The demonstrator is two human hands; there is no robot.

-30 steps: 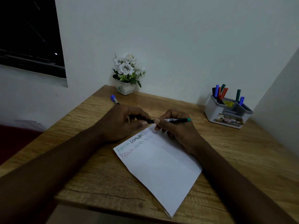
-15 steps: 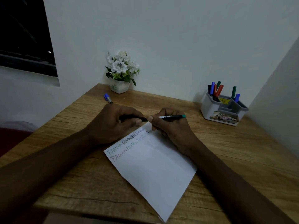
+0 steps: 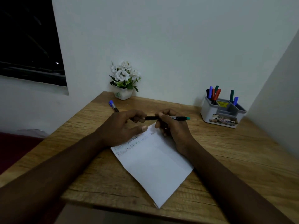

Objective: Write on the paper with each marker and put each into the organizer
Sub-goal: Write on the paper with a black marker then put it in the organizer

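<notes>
A white paper [image 3: 155,165] lies slanted on the wooden desk [image 3: 234,159], with coloured writing along its top edge. My right hand [image 3: 173,126] grips a black marker [image 3: 178,118] with a teal end, held level above the paper's top corner. My left hand [image 3: 123,128] has its fingers curled round the marker's left end, and its thumb points at the paper below. A blue-capped marker [image 3: 112,105] lies on the desk behind my left hand. The grey organizer [image 3: 210,110] at the back right holds several markers.
A small white pot of white flowers [image 3: 123,81] stands at the back of the desk against the wall. A dark window is at the upper left. The desk's front edge runs just below the paper's lower corner. A side wall stands close on the right.
My left thumb has come off the marker and dropped toward the paper. Both hands stay over the paper's top corner, with the marker still level.
</notes>
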